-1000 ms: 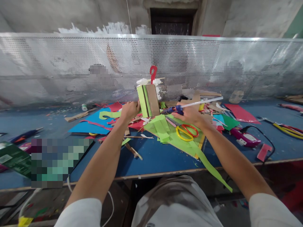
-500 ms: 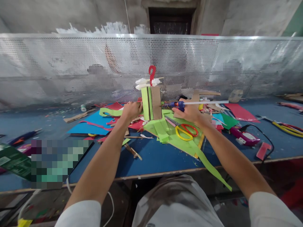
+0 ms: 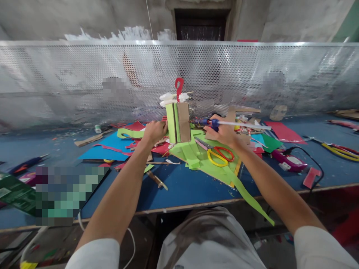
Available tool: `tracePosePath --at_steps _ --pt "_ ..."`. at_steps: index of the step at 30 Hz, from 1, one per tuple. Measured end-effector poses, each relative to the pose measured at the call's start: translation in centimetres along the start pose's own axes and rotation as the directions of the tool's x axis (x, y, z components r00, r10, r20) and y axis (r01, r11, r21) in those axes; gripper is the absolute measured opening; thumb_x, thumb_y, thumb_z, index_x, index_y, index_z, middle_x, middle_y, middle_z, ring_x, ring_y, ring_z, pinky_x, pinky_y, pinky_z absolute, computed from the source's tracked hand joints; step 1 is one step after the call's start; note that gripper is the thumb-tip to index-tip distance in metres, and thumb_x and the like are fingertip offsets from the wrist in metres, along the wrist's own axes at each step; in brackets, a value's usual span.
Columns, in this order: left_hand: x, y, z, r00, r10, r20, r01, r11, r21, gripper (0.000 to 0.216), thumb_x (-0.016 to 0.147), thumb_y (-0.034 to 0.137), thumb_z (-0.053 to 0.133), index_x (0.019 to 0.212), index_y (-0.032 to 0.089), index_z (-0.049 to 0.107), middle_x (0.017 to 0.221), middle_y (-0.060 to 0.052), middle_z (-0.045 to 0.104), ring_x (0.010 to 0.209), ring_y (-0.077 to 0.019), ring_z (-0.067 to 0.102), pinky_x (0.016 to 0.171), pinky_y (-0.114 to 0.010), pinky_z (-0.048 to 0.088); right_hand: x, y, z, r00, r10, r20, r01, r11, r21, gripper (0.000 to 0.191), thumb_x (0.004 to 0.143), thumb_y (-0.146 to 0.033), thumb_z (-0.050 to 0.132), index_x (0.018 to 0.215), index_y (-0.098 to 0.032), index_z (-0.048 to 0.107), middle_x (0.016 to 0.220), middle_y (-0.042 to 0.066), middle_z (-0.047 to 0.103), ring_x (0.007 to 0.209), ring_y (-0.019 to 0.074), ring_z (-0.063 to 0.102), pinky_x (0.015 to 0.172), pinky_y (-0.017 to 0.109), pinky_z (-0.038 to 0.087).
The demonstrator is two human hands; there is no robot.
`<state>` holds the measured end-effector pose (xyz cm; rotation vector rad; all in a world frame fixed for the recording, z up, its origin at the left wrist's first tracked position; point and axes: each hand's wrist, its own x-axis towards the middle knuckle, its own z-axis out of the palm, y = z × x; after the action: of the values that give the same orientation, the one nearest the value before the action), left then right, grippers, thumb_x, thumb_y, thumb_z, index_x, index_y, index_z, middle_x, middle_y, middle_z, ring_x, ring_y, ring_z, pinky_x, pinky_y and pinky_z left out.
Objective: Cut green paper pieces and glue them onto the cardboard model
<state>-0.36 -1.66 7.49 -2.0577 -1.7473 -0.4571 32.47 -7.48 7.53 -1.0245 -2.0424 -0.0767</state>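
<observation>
Perhaps cardboard box (image 3: pixel 184 121), pinched by left hand (image 3: pixel 155 132) toward bench's (image 3: pixel 174 198) far edge, is smeared if glue gun (image 3: pixel 206 122) clamped in right hand (image 3: pixel 225 132) slips.

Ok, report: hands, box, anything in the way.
Left fingers at left edge of upright cardboard box. Right fingers gripping hot glue gun, aimed at box. Scissors on green paper nearby, not in between.

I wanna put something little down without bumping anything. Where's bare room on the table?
Mostly bare: the front of the blue table, between the brown scrap and green paper; also a left patch between blue paper and the dark blue tool. Crowded: around the cardboard box, left hand, right hand, scissors and glue gun.
</observation>
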Motion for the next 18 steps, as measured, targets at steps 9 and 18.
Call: tracePosePath --at_steps 9,18 --pt "0.1 -0.3 0.3 1.000 0.015 -0.001 -0.015 1.000 0.011 0.068 0.107 0.046 0.022 0.100 0.014 0.081 0.100 -0.024 0.079 0.100 -0.0379 0.076 0.079 -0.040 0.050 0.0 -0.4 -0.2 0.998 0.003 0.060 0.000 0.998 -0.062 0.043 0.101 -0.066 0.050 0.085 -0.027 0.043 0.082 0.004 0.055 0.072 0.0235 0.053 0.069 0.039 0.039" --pt "0.2 -1.1 0.7 0.999 -0.021 0.031 0.022 0.999 -0.033 0.070 0.106 0.047 0.020 0.096 0.015 0.081 0.101 -0.025 0.079 0.100 -0.0386 0.076 0.077 -0.039 0.049 -0.1 -0.9 -0.6 0.972 0.016 0.236 0.002 0.997 -0.075 0.043 0.097 -0.066 0.056 0.085 -0.026 0.046 0.074 0.003 0.056 0.065 0.0219 0.049 0.063 0.036 0.033"
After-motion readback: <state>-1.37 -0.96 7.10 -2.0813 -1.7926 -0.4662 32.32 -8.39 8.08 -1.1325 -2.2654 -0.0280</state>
